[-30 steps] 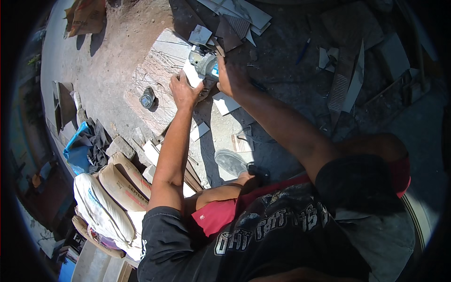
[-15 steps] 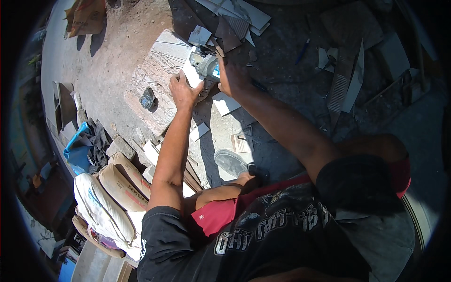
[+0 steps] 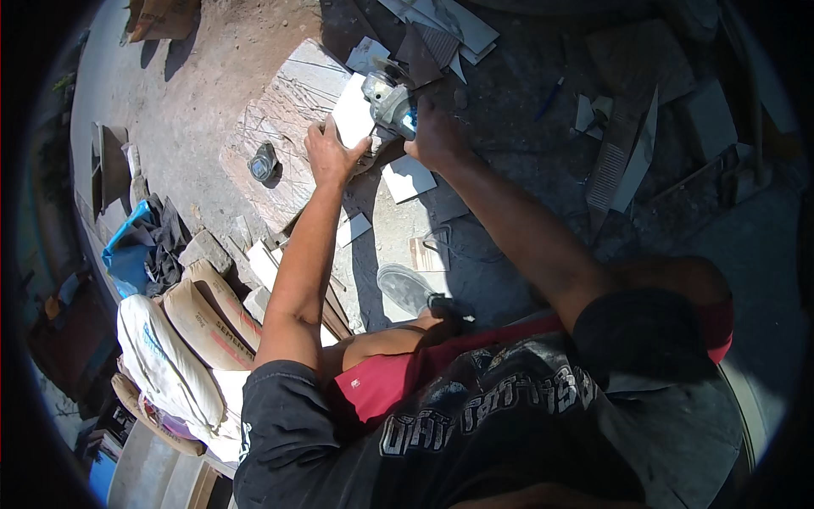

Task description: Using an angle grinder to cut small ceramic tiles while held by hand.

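My left hand (image 3: 333, 154) grips the near end of a white tile piece (image 3: 353, 112), thumb on one side and fingers on the other. The tile rests on a scored, pinkish stone slab (image 3: 284, 127). In my right hand (image 3: 438, 137) is an angle grinder (image 3: 393, 105), fingers wrapped round its blue-marked body. The grinder's metal head is at the tile's right edge; whether its disc touches the tile I cannot tell. A small dark, rounded device, maybe a tape measure (image 3: 264, 163), lies on the slab left of my left hand.
Tile offcuts (image 3: 409, 176) lie near my shoe (image 3: 405, 288). More broken tiles (image 3: 458, 30) are piled at the far side, with a blue pen (image 3: 549, 97) to the right. Filled sacks (image 3: 208, 322) and a blue plastic bag (image 3: 127, 259) sit at the left.
The grinder and my right hand have shifted right relative to the tile, and more of the tile's white face shows. My left hand keeps its grip. The whole view has shifted slightly.
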A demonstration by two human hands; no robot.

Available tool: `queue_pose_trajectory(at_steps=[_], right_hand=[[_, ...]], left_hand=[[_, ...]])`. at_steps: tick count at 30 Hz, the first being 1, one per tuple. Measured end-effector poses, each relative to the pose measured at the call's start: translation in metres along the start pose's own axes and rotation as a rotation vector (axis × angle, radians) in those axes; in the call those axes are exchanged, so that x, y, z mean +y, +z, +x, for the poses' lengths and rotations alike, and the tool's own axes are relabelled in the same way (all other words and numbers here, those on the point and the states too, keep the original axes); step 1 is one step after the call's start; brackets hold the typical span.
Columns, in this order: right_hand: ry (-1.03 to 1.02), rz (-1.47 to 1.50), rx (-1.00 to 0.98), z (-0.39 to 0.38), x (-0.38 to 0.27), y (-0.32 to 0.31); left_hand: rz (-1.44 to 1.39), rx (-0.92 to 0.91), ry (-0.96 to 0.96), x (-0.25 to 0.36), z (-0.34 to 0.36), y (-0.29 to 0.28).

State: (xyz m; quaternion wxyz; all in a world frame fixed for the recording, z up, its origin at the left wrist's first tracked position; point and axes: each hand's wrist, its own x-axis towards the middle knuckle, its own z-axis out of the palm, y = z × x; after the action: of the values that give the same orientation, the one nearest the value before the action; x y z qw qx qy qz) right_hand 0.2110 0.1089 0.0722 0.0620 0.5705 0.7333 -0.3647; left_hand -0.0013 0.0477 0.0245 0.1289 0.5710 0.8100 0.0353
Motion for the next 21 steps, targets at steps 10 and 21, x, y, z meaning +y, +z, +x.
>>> queue_pose_trajectory(at_steps=[10, 21], right_hand=[[-0.013, 0.308, 0.297, 0.009, 0.042, -0.024], [-0.156, 0.508, 0.402, 0.011, 0.048, -0.027]], left_hand=[[-0.03, 0.01, -0.071, 0.009, -0.004, -0.012], [-0.24, 0.017, -0.277, 0.018, -0.01, -0.008]])
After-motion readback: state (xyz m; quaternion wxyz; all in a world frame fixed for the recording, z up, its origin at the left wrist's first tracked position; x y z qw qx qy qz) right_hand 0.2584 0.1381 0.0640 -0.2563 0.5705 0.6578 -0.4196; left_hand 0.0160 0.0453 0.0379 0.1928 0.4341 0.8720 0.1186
